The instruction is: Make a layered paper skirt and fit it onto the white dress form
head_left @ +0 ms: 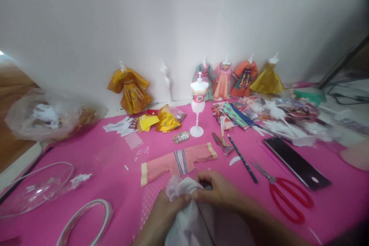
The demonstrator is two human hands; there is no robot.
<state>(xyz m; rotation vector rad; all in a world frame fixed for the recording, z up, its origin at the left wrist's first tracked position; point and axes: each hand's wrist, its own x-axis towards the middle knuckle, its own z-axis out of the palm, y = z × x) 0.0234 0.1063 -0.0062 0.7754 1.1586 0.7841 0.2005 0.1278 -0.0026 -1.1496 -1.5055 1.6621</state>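
Observation:
Both hands meet at the bottom middle over a pale, thin cloth [187, 221], bunched and hanging down out of the frame. My left hand [167, 211] is closed on its left side, thumb on top. From the right, my right hand [213, 190] pinches the same cloth, fingers bent. Just beyond them a small pink doll jacket [165, 167] with cream cuffs and patterned front bands lies flat. A white doll dress form [198, 105] with a red band round its chest stands behind it. Part of a dotted pink fabric [151, 200] shows beside my left hand.
Red-handled scissors [288, 196], a dark pencil [243, 159] and a black phone [296, 163] lie on the right. A tape roll [86, 223] is at lower left. Dressed doll forms, such as one in gold [129, 88], line the wall; fabric scraps [236, 115] lie before them.

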